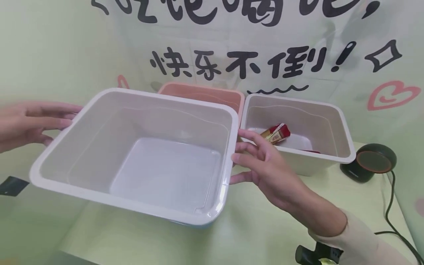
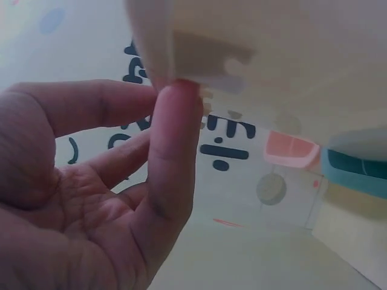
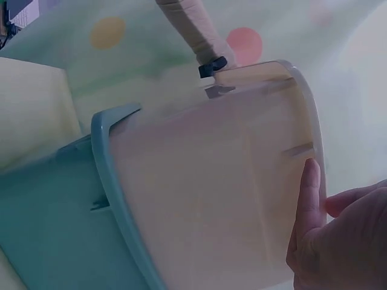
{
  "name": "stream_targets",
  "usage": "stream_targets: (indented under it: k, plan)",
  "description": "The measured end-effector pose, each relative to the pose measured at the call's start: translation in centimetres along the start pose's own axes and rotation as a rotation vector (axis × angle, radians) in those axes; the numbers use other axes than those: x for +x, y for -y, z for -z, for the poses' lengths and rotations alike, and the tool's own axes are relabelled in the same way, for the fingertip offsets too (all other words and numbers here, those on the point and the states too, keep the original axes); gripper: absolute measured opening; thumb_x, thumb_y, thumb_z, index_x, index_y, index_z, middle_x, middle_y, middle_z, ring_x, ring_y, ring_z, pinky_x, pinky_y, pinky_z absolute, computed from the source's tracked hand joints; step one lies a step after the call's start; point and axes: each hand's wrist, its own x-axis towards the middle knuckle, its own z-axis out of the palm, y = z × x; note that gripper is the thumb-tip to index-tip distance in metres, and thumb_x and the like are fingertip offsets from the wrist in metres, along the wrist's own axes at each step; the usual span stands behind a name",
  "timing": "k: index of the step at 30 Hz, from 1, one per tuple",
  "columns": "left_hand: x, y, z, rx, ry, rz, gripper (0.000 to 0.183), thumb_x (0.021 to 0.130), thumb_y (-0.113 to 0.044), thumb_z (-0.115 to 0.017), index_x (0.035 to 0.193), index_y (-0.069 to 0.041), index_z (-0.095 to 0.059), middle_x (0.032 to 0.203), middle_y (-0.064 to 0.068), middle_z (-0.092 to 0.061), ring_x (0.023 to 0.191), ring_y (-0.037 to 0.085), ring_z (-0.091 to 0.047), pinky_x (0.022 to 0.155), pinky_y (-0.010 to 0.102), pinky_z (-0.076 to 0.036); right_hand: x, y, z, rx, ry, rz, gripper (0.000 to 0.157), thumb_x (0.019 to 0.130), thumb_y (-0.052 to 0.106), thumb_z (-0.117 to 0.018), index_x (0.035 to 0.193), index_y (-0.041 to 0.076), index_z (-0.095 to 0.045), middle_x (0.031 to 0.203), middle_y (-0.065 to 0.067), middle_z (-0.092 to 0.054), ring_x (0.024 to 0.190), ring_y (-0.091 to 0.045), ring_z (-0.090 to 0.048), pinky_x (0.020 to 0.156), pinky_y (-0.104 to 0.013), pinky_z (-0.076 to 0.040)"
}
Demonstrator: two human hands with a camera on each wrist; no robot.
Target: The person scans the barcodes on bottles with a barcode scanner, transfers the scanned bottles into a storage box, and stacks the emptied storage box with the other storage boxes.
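A white plastic bin [image 1: 172, 169] is tilted in front of me, with only its bare inside showing. My left hand [image 1: 36, 123] grips its left rim; in the left wrist view the fingers [image 2: 175, 139] pinch the edge. On the opposite side my right hand [image 1: 261, 162] holds the right rim between thumb and fingers. The right wrist view shows the lower part of the white bin [image 3: 211, 199] inside the rim of a teal bin [image 3: 42, 217]. From the head, the white bin hides nearly all of the teal one.
Behind stand a pink bin [image 1: 205, 92] and another white bin [image 1: 298, 105] with red-and-gold packets [image 1: 277, 133] in it. A round black device [image 1: 375, 158] with a cable [image 1: 391, 200] sits at the right of the pale table [image 1: 258, 224]. A wall with lettering closes the back.
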Motion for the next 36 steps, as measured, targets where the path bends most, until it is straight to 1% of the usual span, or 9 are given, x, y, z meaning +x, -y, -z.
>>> stream_targets:
  k: [3, 6, 9, 13, 20, 24, 27, 30, 36]
  plan:
    - [0.8, -0.4, -1.2, -0.024, 0.038, 0.011, 0.057, 0.111, 0.001, -0.040, 0.157, -0.032, -0.051, 0.146, -0.016, -0.066, 0.114, 0.011, -0.073, 0.077, 0.046, -0.065, -0.1, -0.6, 0.4, 0.019, -0.017, 0.007, 0.061, 0.100, 0.002, -0.059, 0.156, 0.007, -0.035, 0.122, -0.005, -0.066, 0.100, -0.016, -0.074, 0.086, -0.045, -0.067]
    - [1.6, -0.5, -2.2, -0.086, 0.102, -0.024, 0.057, 0.111, 0.002, -0.038, 0.158, -0.029, -0.050, 0.147, -0.013, -0.066, 0.115, 0.011, -0.072, 0.079, 0.045, -0.065, -0.2, -1.2, 0.8, 0.036, -0.023, 0.010, 0.061, 0.101, 0.001, -0.060, 0.156, 0.006, -0.035, 0.119, -0.003, -0.067, 0.099, -0.016, -0.075, 0.085, -0.044, -0.067]
    - [2.3, -0.7, -3.1, -0.117, 0.121, -0.027, 0.056, 0.111, 0.002, -0.038, 0.158, -0.025, -0.050, 0.147, -0.012, -0.067, 0.115, 0.010, -0.072, 0.079, 0.045, -0.065, -0.3, -1.9, 1.2, 0.040, -0.031, 0.009, 0.063, 0.101, 0.001, -0.059, 0.158, 0.006, -0.033, 0.118, -0.002, -0.067, 0.098, -0.015, -0.075, 0.084, -0.043, -0.067]
    - [2.6, -1.0, -4.1, -0.102, 0.098, -0.017, 0.053, 0.111, 0.001, -0.041, 0.157, -0.023, -0.052, 0.145, -0.012, -0.068, 0.114, 0.009, -0.071, 0.077, 0.044, -0.065, -0.4, -2.7, 1.6, 0.050, -0.042, 0.008, 0.063, 0.101, 0.001, -0.059, 0.157, 0.007, -0.032, 0.117, -0.002, -0.067, 0.096, -0.014, -0.075, 0.083, -0.042, -0.067]
    - [2.9, -0.7, -5.5, -0.050, 0.056, -0.001, 0.051, 0.111, -0.004, -0.046, 0.148, -0.037, -0.059, 0.137, -0.017, -0.071, 0.113, 0.006, -0.069, 0.075, 0.043, -0.064, -0.4, -4.4, 2.1, 0.077, -0.027, 0.016, 0.061, 0.101, -0.001, -0.057, 0.157, 0.006, -0.035, 0.120, -0.003, -0.067, 0.097, -0.015, -0.075, 0.082, -0.041, -0.067]
    - [2.9, -0.7, -6.5, 0.010, -0.013, 0.052, 0.045, 0.110, -0.012, -0.053, 0.143, -0.042, -0.060, 0.133, -0.022, -0.071, 0.115, 0.001, -0.068, 0.077, 0.043, -0.064, -0.2, -5.5, 2.4, 0.087, -0.025, 0.028, 0.062, 0.100, -0.002, -0.058, 0.158, 0.006, -0.036, 0.121, -0.005, -0.066, 0.099, -0.015, -0.075, 0.081, -0.040, -0.067]
    - [2.9, -0.7, -7.3, 0.052, -0.062, 0.097, 0.042, 0.109, -0.018, -0.059, 0.147, -0.034, -0.058, 0.128, -0.022, -0.071, 0.114, -0.001, -0.068, 0.078, 0.043, -0.065, 0.0, -6.3, 2.6, 0.073, -0.027, 0.032, 0.064, 0.100, -0.002, -0.059, 0.159, 0.005, -0.034, 0.121, -0.004, -0.065, 0.099, -0.016, -0.075, 0.082, -0.042, -0.068]
    - [2.8, -0.6, -7.8, 0.084, -0.088, 0.123, 0.045, 0.107, -0.021, -0.062, 0.152, -0.019, -0.054, 0.124, -0.022, -0.072, 0.111, 0.000, -0.070, 0.078, 0.044, -0.066, 0.2, -6.9, 2.6, 0.059, -0.033, 0.026, 0.066, 0.099, -0.001, -0.060, 0.159, 0.004, -0.033, 0.121, -0.005, -0.065, 0.098, -0.016, -0.075, 0.081, -0.042, -0.068]
    - [2.6, 0.4, -8.5, 0.086, -0.117, 0.126, 0.049, 0.107, -0.021, -0.062, 0.151, -0.003, -0.049, 0.119, -0.025, -0.073, 0.108, -0.003, -0.070, 0.077, 0.043, -0.066, 0.6, -7.9, 2.5, 0.044, -0.051, -0.002, 0.068, 0.097, -0.001, -0.060, 0.159, 0.006, -0.033, 0.123, -0.007, -0.064, 0.097, -0.017, -0.075, 0.079, -0.040, -0.067]
